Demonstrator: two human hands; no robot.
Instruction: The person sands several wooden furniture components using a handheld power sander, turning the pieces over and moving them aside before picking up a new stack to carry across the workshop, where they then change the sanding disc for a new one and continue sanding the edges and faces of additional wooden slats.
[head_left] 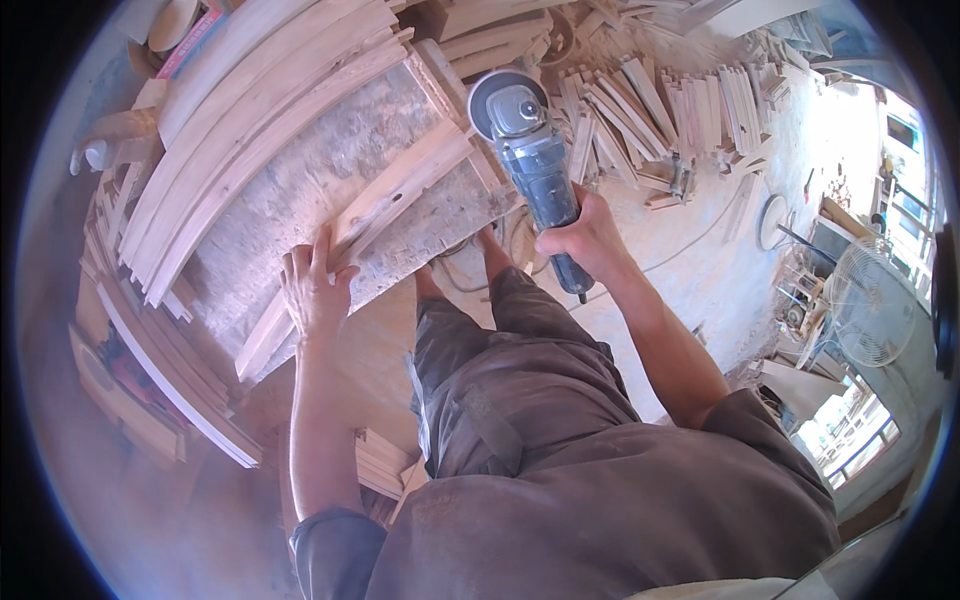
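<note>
I have my right hand (585,235) closed around the grey body of the angle grinder (530,160), its disc end raised near the far end of the wooden slat (400,190). My left hand (315,285) lies fingers spread on the near end of that slat, pinning it flat to the bench (300,215) rather than gripping it. The slat runs diagonally across the rough, dust-covered top. I judge the sanding barely under way: I cannot tell whether the disc touches the wood. Curved planks (240,110) crowd the bench's left edge, and cut pieces (650,100) lie heaped beyond. Open room is mostly to the right, over the dusty floor (700,270).
</note>
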